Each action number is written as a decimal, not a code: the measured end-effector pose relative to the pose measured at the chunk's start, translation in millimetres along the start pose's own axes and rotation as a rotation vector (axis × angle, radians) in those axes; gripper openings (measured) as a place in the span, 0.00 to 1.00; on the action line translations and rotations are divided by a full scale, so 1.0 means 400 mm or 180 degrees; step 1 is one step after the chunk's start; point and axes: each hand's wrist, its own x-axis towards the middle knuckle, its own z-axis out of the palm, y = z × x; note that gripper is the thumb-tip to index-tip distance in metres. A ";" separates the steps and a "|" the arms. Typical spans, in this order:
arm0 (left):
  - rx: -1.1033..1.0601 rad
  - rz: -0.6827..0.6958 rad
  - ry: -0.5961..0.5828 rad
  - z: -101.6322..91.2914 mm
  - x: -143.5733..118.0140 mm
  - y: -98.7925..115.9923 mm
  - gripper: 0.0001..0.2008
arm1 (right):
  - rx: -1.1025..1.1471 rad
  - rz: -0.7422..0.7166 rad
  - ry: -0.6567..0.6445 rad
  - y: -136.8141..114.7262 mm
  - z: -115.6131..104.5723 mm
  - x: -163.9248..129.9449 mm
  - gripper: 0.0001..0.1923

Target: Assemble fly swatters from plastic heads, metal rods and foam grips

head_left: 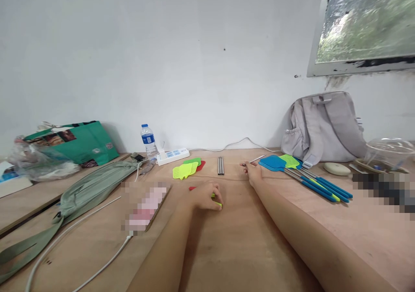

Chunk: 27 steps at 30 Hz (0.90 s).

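My left hand [207, 196] is low over the table, its fingers closed around a yellow-green handle [218, 204] that shows only in part. A red piece [192, 188] pokes out behind that hand. My right hand [253, 172] pinches a thin metal rod [258, 158], which points away to the right. Between and beyond the hands lie several short metal tubes [221, 166], side by side. To their left is a loose pile of fly swatter heads [185, 169] in yellow, green and red. Right of my right hand, assembled fly swatters [308, 179] with blue and yellow-green parts lie fanned together.
A phone [147, 209] on a white cable lies at left, near a grey-green strap bag [97, 187]. Along the wall stand a green bag [81, 143], a water bottle [148, 141], a power strip [172, 155] and a grey backpack [324, 128]. A clear plastic bowl [387, 151] is far right.
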 end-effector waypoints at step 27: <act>-0.0034 -0.0723 0.1186 0.083 0.059 0.078 0.13 | 0.0630 0.0721 -0.1084 -0.051 0.002 -0.064 0.15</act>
